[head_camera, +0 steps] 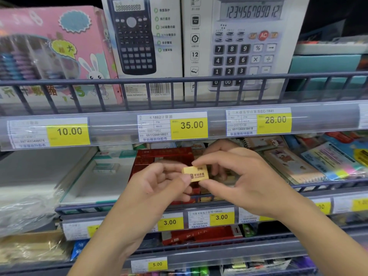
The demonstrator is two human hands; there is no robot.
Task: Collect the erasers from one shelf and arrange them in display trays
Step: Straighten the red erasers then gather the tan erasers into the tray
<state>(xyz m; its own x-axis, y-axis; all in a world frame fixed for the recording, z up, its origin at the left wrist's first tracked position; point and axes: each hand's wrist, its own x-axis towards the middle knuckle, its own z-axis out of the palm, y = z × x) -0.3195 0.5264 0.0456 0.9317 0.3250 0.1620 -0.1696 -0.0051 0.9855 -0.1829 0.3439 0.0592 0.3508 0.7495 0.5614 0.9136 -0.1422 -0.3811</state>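
Nearest the camera, both forearms rise from the bottom edge toward the centre of the frame, where the two hands meet on one small yellow eraser [196, 173]. The left hand [159, 185] pinches its left end with curled fingertips; the right hand [239, 176] clamps its right end between thumb below and forefinger above. Both hands are thus closed on the same eraser, sharing it evenly, neither clearly nearer.

The eraser's long axis runs left to right across the centre of the frame, printed face toward the camera, and it is held clear of the shelf.

Directly behind and below the eraser sits the red display tray [159, 158], in the middle of the frame, with what look like more yellow erasers at its front edge under the hands, though they are partly hidden. The move ahead probably turns on this: the tray lies straight beyond the hands, so the eraser needs only go forward and down, its length likely kept crosswise.
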